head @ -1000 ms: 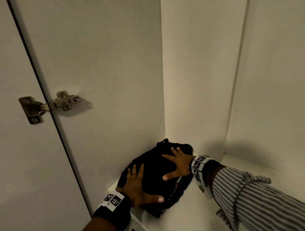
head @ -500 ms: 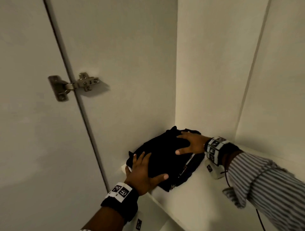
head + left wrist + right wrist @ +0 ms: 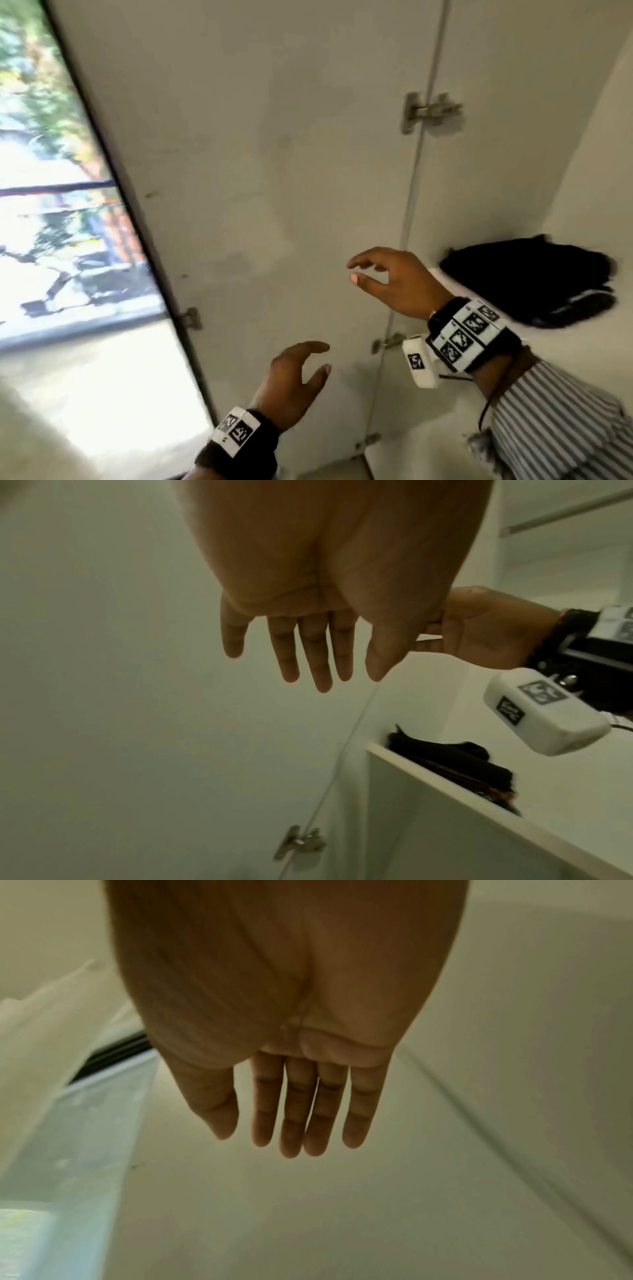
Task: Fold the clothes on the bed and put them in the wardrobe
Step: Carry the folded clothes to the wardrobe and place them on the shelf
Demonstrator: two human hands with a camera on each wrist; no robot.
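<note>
My left hand (image 3: pixel 291 380) and right hand (image 3: pixel 394 281) hang free before the wardrobe door (image 3: pixel 274 171), fingers loosely apart, holding nothing. Folded black garment (image 3: pixel 527 281) lies on the wardrobe shelf (image 3: pixel 514 831) beyond. Placement looks done; next, probably fetch more clothes.

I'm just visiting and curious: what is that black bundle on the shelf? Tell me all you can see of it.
The black bundle looks like folded dark cloth, soft and a bit lumpy, stacked in layers with a thin pale stripe along its lower edge. It lies flat on the white shelf, close to the front edge and to the wardrobe's side wall. Nothing touches it but the shelf; both hands are off it. The picture is too blurred to tell what garment it is.
</note>
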